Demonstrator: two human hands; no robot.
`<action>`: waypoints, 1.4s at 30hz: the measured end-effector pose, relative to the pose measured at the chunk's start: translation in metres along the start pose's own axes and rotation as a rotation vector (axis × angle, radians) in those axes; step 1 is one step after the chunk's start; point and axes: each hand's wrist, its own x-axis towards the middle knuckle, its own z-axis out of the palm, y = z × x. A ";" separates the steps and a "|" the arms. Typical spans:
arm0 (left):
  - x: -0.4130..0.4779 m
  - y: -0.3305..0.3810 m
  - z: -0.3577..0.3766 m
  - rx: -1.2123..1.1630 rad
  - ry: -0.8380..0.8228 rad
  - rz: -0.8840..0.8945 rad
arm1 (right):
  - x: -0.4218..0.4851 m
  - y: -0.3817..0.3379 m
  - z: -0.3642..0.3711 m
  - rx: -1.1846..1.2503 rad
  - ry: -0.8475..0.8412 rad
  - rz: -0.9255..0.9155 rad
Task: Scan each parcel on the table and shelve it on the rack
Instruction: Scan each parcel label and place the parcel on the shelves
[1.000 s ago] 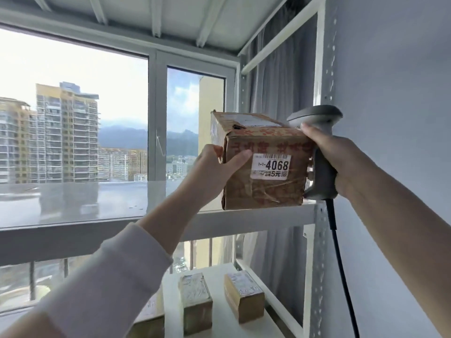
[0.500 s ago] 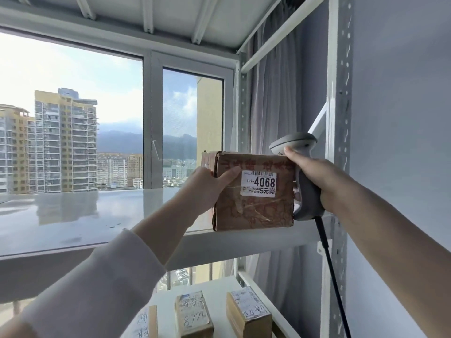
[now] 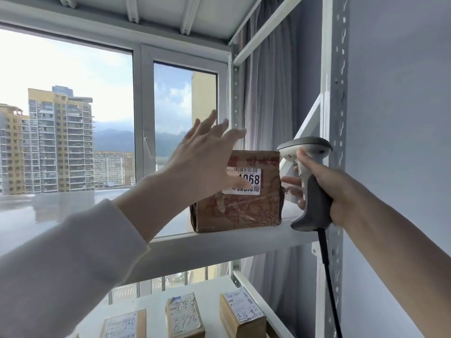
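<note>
A brown cardboard parcel with a white label ending in 068 stands on the white rack shelf near its right end. My left hand hovers in front of the parcel's left side with fingers spread and straight, holding nothing and covering part of the label. My right hand grips the grey barcode scanner by its handle just right of the parcel, and its fingertips reach toward the parcel's right side. The scanner's black cable hangs down.
On the lower shelf lie three labelled brown parcels. A perforated white upright and a grey wall stand to the right. Behind the rack are a window and grey curtain. The upper shelf's underside is overhead.
My left hand let go of the parcel and lifted off with fingers spread. The parcel now stands on the shelf by itself. My right hand with the scanner stays beside it.
</note>
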 end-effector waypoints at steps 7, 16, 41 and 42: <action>0.030 -0.009 0.031 0.080 -0.099 -0.031 | -0.005 0.003 -0.018 0.047 -0.045 0.003; 0.072 -0.041 0.082 0.084 -0.172 -0.108 | 0.010 0.013 -0.026 0.061 -0.114 -0.013; 0.117 -0.073 0.137 0.101 -0.202 -0.235 | 0.051 0.044 -0.024 0.202 -0.428 0.034; 0.117 -0.074 0.138 0.100 -0.201 -0.237 | 0.052 0.044 -0.024 0.202 -0.429 0.035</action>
